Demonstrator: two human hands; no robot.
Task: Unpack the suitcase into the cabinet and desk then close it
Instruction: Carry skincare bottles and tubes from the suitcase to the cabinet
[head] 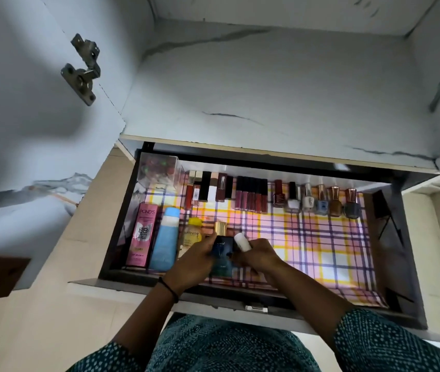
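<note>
Left hand (194, 260) on blue bottle (224, 251), right hand (259, 255) round white tube (242, 242), over drawer (122, 218)

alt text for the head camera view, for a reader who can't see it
Seen from above, a person's left hand grips a dark blue bottle and the right hand a white tube over an open drawer lined in plaid. Lipsticks and nail polishes line its back edge.

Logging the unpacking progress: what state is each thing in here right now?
Drawer: pulled open.
Cabinet door: swung open.
Perfume bottle: capped, gripped by left hand.
White stick: gripped by right hand.
Blue tube: lying flat.
Nail polishes: capped, lined up at back.
</note>
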